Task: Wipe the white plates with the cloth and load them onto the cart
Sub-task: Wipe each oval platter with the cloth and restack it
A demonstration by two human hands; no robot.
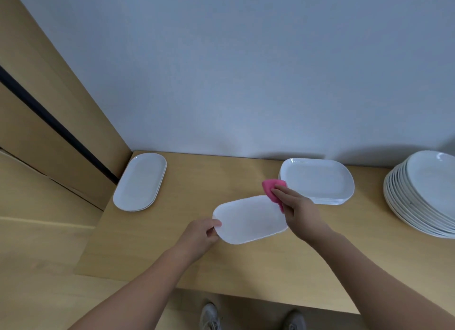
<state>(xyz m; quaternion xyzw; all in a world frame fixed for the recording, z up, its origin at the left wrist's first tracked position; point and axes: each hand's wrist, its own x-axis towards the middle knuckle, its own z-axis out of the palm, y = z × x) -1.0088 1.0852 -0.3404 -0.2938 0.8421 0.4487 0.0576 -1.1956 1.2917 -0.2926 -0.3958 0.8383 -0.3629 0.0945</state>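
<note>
Two hands, left hand (200, 233) gripping white plate (250, 219), right hand (299, 211) pressing pink cloth (270, 189)

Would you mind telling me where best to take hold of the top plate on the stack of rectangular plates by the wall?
Probably by its near-right rim, coming from the front: the top plate lies flat with a raised lip overhanging the stack, and the right hand with the pink cloth crowds its left end.
</note>
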